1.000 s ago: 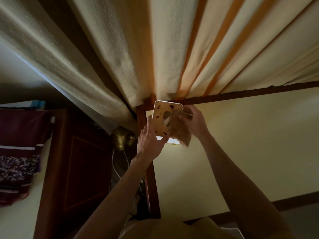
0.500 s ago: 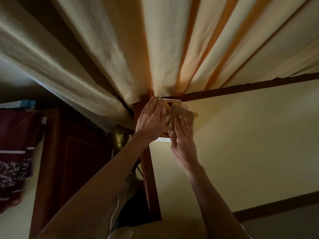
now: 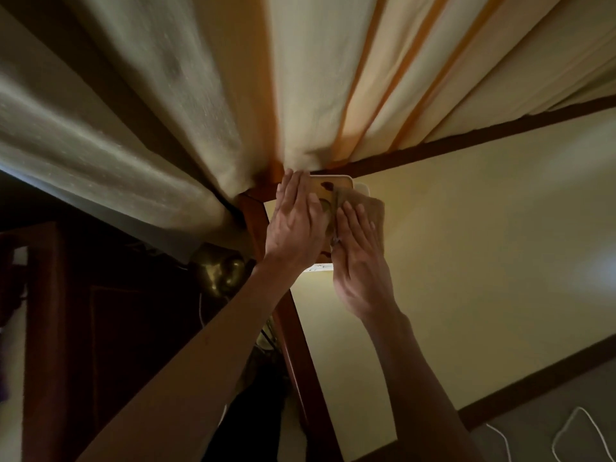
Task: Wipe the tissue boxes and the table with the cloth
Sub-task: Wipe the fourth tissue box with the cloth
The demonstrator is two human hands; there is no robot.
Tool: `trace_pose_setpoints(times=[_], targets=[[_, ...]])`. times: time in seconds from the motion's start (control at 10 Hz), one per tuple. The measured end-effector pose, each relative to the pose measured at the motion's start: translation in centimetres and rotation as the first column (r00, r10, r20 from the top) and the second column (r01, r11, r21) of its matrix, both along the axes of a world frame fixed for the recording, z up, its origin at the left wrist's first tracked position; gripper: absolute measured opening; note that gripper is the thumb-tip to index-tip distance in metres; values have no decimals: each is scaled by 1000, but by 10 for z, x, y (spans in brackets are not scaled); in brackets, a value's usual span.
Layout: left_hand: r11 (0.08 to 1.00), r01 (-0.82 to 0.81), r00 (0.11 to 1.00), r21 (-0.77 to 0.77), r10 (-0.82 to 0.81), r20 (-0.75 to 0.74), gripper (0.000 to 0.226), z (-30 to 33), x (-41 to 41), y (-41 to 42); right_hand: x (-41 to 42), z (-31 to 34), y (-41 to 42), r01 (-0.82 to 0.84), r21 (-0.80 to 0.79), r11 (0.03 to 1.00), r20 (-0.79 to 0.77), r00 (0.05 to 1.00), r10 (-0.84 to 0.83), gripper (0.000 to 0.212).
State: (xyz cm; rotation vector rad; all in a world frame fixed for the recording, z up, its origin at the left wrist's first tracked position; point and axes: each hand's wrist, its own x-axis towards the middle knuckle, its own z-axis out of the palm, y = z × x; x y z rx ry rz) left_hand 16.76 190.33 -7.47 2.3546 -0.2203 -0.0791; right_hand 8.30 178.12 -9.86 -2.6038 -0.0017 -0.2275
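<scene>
A cream tissue box [image 3: 330, 188] with dark red spots lies at the far left corner of the pale yellow table [image 3: 483, 235], close under the curtain. My left hand [image 3: 295, 225] rests flat on the box's left side with straight fingers. A tan cloth [image 3: 368, 208] lies over the box's right side, and my right hand [image 3: 358, 255] presses down on it with fingers extended. A second white box [image 3: 361, 187] peeks out behind the first; most of it is hidden.
Cream and orange curtains [image 3: 300, 78] hang right behind the box. The table has a dark wooden rim [image 3: 290, 321]. To the left stand a brass vase [image 3: 221, 271] and a dark wooden cabinet [image 3: 100, 311]. White cord [image 3: 573, 435] lies on the grey floor at lower right.
The box went from being held up in both hands to lying on the table corner. My left hand has flattened on top of it; my right hand now presses the cloth onto it.
</scene>
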Motion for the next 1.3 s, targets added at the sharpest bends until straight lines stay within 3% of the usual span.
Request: trace_pose_setpoints(times=[0.2, 0.3, 0.5, 0.6, 0.9, 1.1, 1.3], targets=[[1000, -14, 993, -18, 16, 120, 60, -13, 5, 2, -36, 0, 5, -9, 26, 1000, 36, 999, 8, 53], [1000, -7, 988, 8, 6, 151, 60, -19, 6, -1, -49, 0, 6, 6, 42, 999, -26, 1000, -5, 59], [996, 52, 985, 71, -63, 161, 60, -22, 6, 1, -8, -2, 0, 6, 56, 998, -45, 999, -3, 60], [967, 108, 963, 231, -159, 216, 62, -30, 9, 4, 28, 1, -7, -15, 55, 998, -111, 994, 21, 63], [991, 8, 979, 131, -34, 201, 68, -23, 7, -1, 22, 3, -11, -40, 10, 999, -97, 994, 41, 60], [996, 15, 982, 87, -31, 188, 66, -24, 8, -1, -48, -4, 1, -17, -33, 999, 37, 999, 18, 52], [997, 48, 986, 57, -57, 158, 69, -24, 7, -1, -31, -4, 1, 14, -50, 999, 24, 1000, -13, 53]])
